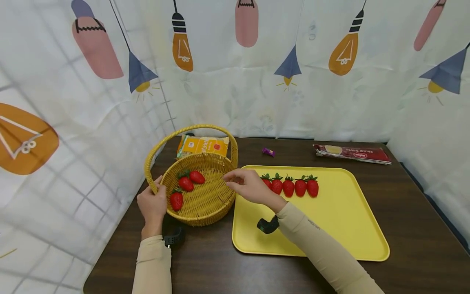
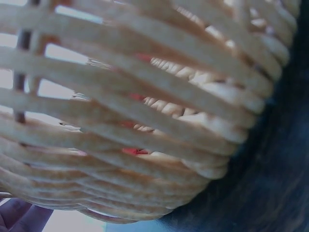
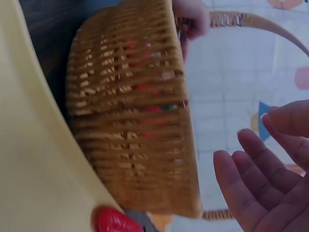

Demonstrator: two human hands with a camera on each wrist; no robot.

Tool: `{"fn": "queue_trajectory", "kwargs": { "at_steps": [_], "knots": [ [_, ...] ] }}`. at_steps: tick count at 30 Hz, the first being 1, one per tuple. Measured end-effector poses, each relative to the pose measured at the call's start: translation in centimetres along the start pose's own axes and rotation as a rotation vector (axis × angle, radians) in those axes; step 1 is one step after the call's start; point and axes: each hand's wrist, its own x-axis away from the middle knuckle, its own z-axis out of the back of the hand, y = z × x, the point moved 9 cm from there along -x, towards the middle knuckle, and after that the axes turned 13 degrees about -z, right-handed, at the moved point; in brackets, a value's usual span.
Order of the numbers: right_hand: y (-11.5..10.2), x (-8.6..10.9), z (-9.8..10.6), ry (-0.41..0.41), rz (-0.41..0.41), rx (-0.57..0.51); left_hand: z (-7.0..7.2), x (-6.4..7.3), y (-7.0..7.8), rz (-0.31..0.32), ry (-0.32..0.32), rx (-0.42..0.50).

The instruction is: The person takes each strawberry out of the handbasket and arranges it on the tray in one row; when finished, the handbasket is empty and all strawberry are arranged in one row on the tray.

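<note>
Our right hand (image 1: 247, 183) holds nothing, its fingers loosely bent and the thumb apart, over the right rim of the basket (image 1: 200, 220). Our left hand (image 1: 153, 204) grips the handle (image 1: 234, 157) at its left foot. We judge the wicker light and fairly stiff, so that foot seems a sound hold.

Inside, three strawberries lie toward the left. Five more strawberries (image 1: 288, 188) line up on the yellow tray (image 1: 341, 220), leaves pointing away from us, the leftmost partly behind our right hand. They look light, smooth and easily bruised; we would pinch them gently by the sides, below the leaves.
</note>
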Motion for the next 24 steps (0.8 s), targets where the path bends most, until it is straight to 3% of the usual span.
{"fn": "queue_trajectory", "kwargs": {
  "at_steps": [8, 15, 24],
  "knots": [
    [-1.4, -1.9, -4.5, -0.055, 0.023, -0.014, 0.3, -0.2, 0.0, -0.001, 0.000, -0.035],
    [-2.1, -3.2, -8.3, -0.102, 0.022, 0.058, 0.3, 0.0, 0.0, 0.005, 0.003, -0.022],
    [-2.3, -5.3, -10.5, -0.108, -0.010, 0.141, 0.2, 0.0, 0.3, -0.019, 0.019, -0.015]
  ]
}}
